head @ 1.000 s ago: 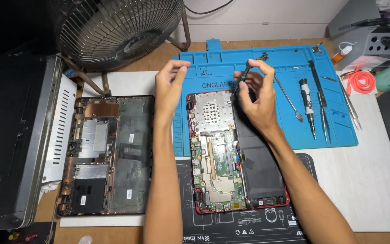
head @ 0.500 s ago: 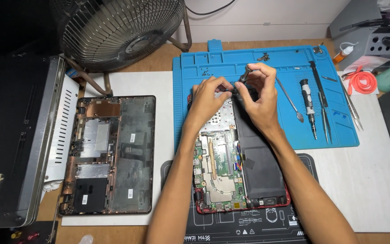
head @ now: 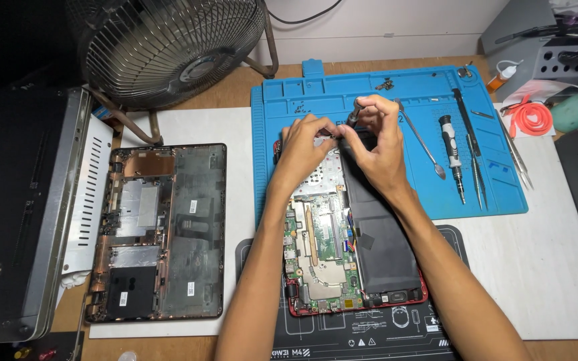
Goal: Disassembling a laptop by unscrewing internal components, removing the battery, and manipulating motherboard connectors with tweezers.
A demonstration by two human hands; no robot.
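Note:
An opened red laptop (head: pixel 342 267) lies with its green circuit board and flat black battery bared, its far end on the blue work mat (head: pixel 396 93). My right hand (head: pixel 377 147) grips a small screwdriver (head: pixel 354 112) upright over the laptop's far edge. My left hand (head: pixel 304 148) rests beside it on the same edge, fingertips pinched at the screwdriver's tip; what they pinch is hidden.
The laptop's removed bottom cover (head: pixel 162 230) lies to the left on white paper. A metal fan (head: pixel 168 47) stands behind it, a dark device (head: pixel 15 214) at far left. Screwdrivers, a spudger and tweezers (head: pixel 463 147) lie on the mat's right side.
My left hand has moved right from the laptop's far left corner to meet my right hand. The right hand has kept the screwdriver at the far edge.

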